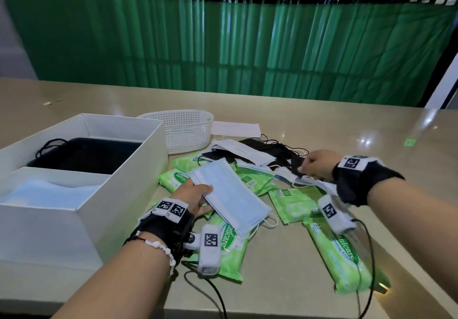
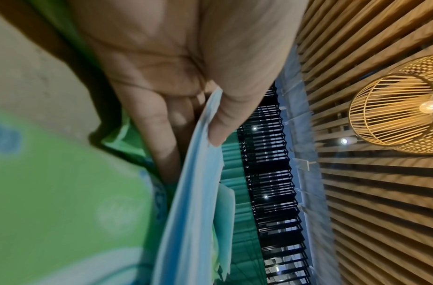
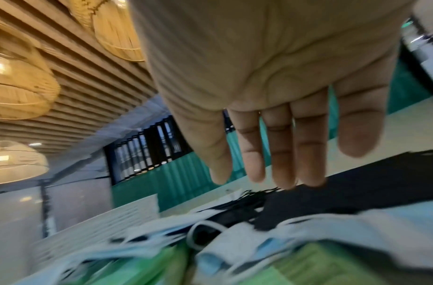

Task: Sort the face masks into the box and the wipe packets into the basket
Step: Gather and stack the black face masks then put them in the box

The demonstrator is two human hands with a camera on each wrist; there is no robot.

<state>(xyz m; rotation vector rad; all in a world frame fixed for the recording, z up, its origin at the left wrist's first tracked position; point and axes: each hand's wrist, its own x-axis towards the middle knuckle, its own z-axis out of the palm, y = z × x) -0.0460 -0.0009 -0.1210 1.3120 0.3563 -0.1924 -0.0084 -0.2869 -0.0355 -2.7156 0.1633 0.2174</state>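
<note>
blue mask [image 1: 230, 194] in left hand [image 1: 195, 196]

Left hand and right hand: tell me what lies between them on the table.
The head view shows the blue mask that the left hand holds, green wipe packets beneath it, and loose white and black masks up to the right hand.

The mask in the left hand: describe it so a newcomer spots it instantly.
Start at the white box; just right of it, the left hand pinches a light blue pleated face mask above green wipe packets. It alone is lifted off the pile.
</note>
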